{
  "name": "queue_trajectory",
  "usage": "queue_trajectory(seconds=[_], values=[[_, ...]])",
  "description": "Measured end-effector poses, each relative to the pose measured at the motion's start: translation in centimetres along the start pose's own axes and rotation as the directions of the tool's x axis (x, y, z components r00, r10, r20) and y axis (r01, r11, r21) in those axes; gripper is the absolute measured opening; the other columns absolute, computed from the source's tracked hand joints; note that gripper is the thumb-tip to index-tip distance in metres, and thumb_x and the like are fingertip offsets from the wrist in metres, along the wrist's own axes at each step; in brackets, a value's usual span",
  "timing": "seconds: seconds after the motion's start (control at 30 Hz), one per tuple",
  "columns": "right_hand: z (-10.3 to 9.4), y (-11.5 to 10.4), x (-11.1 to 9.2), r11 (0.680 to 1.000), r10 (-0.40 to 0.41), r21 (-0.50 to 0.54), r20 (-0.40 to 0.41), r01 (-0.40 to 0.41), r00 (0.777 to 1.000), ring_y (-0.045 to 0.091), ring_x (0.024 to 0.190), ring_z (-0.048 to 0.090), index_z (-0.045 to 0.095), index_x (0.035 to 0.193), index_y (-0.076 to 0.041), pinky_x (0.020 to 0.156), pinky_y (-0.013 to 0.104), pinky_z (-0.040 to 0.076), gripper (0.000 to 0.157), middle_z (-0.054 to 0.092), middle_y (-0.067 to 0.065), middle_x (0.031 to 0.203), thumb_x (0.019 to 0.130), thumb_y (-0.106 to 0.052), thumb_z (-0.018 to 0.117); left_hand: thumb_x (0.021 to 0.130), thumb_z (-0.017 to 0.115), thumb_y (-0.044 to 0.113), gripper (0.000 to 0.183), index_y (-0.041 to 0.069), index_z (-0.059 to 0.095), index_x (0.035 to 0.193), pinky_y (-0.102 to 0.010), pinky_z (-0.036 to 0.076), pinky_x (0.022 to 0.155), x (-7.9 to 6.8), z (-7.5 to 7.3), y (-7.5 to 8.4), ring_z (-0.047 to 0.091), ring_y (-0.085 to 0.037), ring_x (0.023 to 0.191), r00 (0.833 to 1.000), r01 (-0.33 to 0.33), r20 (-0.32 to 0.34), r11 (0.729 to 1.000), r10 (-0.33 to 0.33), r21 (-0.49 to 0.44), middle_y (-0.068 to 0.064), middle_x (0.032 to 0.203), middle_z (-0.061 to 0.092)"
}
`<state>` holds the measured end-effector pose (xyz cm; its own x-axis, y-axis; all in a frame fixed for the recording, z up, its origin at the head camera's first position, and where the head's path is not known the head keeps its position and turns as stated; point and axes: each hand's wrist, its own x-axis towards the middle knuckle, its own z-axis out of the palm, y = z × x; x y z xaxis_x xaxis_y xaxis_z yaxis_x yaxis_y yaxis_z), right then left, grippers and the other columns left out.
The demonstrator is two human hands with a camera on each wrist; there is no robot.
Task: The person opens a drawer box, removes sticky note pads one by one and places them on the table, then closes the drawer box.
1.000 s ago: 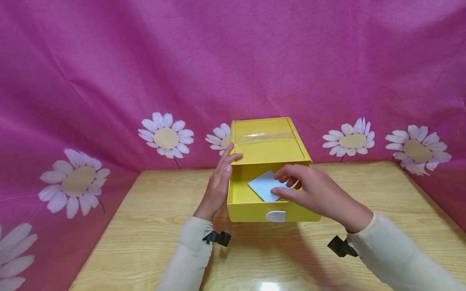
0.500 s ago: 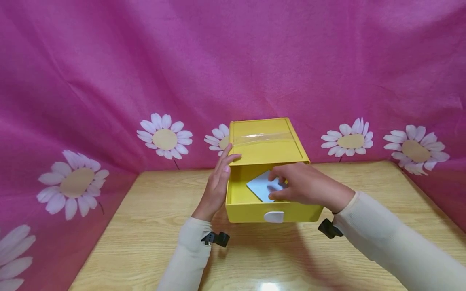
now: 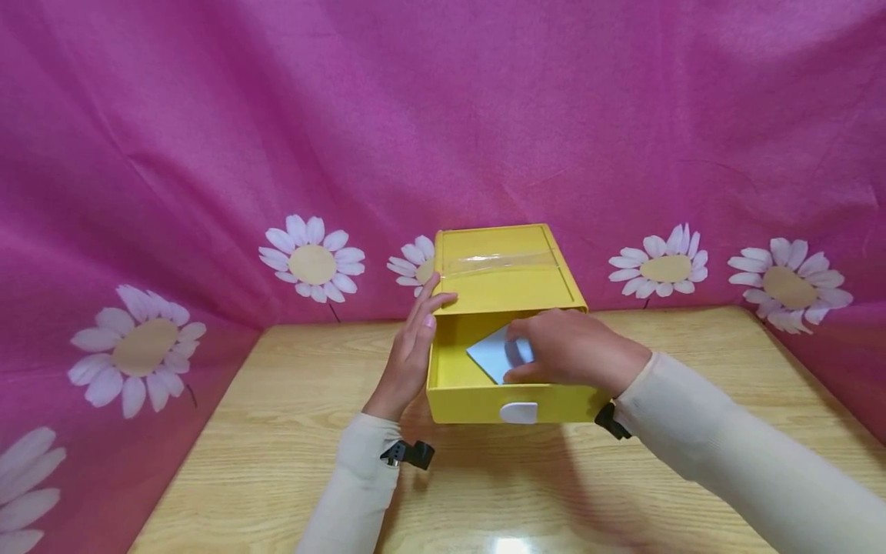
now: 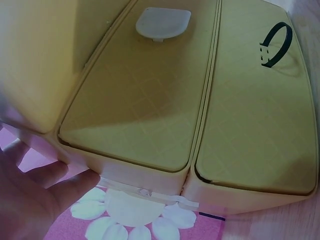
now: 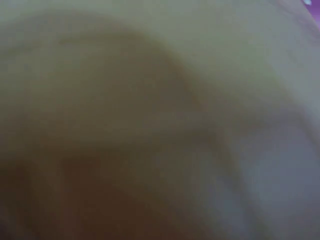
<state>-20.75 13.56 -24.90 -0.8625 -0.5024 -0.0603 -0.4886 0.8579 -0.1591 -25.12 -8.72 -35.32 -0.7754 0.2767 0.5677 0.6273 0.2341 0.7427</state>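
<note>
A yellow drawer unit (image 3: 508, 288) stands on the table, its top drawer (image 3: 460, 402) pulled out. A light blue square sheet (image 3: 494, 354) lies in that drawer, turned cornerwise. My right hand (image 3: 577, 352) reaches in from the right, with thumb and index finger at the sheet's right-hand edges. Its other fingers are hidden, so I cannot tell whether it grips the sheet. My left hand (image 3: 410, 358) rests along the unit's left side, fingers extended, one fingertip on the top edge. In the left wrist view, its fingers (image 4: 75, 190) lie beside the unit. The right wrist view is blurred.
Below the open drawer, the left wrist view shows a middle drawer (image 4: 140, 95) with a white tab (image 4: 164, 22) and a bottom drawer (image 4: 257, 120) with a black loop (image 4: 279, 45). A pink flowered cloth (image 3: 484, 115) hangs behind the wooden table (image 3: 277, 462).
My right hand has moved left and deeper into the drawer, covering more of the light blue sheet. The left hand keeps its place on the unit.
</note>
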Motion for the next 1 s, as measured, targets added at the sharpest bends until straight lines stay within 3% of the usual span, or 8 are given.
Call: queue_trajectory(seconds=[0.23, 0.33, 0.77, 1.0], values=[[0.50, -0.05, 0.60, 0.997, 0.038, -0.070, 0.005, -0.037, 0.999, 0.018, 0.066, 0.052, 0.065, 0.109, -0.015, 0.052, 0.032, 0.042, 0.057, 0.054, 0.000, 0.072, 0.075, -0.061, 0.071, 0.104, 0.026, 0.027, 0.040, 0.026, 0.046, 0.139, -0.048, 0.020, 0.115, 0.03, -0.12, -0.10, 0.015, -0.008, 0.145, 1.000, 0.000, 0.005, 1.000, 0.000, 0.000, 0.013, 0.159, 0.017], [0.62, -0.03, 0.66, 0.996, 0.049, -0.075, 0.002, -0.048, 0.999, 0.018, 0.067, 0.053, 0.064, 0.115, -0.016, 0.052, 0.032, 0.042, 0.063, 0.054, 0.000, 0.073, 0.074, -0.063, 0.071, 0.104, 0.026, 0.029, 0.041, 0.025, 0.046, 0.139, -0.048, 0.020, 0.115, 0.02, -0.15, -0.14, 0.015, -0.009, 0.145, 1.000, -0.007, 0.005, 1.000, 0.007, -0.001, 0.012, 0.159, 0.017], [0.76, -0.08, 0.70, 0.997, 0.025, -0.070, -0.021, -0.026, 0.999, 0.019, 0.067, 0.052, 0.064, 0.116, -0.014, 0.052, 0.033, 0.041, 0.058, 0.055, 0.000, 0.073, 0.073, -0.050, 0.078, 0.104, 0.026, 0.033, 0.042, 0.025, 0.047, 0.139, -0.047, 0.018, 0.116, 0.06, -0.29, -0.24, 0.015, -0.008, 0.145, 1.000, -0.022, -0.004, 1.000, 0.022, -0.001, 0.012, 0.160, 0.017], [0.58, -0.08, 0.48, 0.999, -0.013, -0.041, -0.024, 0.012, 1.000, 0.018, 0.066, 0.052, 0.065, 0.099, -0.010, 0.056, 0.031, 0.043, 0.044, 0.053, -0.001, 0.069, 0.074, -0.042, 0.080, 0.103, 0.027, 0.026, 0.041, 0.024, 0.047, 0.139, -0.046, 0.018, 0.116, 0.06, -0.13, -0.35, 0.015, -0.008, 0.145, 1.000, -0.025, -0.002, 0.999, 0.025, -0.022, 0.012, 0.159, 0.017]])
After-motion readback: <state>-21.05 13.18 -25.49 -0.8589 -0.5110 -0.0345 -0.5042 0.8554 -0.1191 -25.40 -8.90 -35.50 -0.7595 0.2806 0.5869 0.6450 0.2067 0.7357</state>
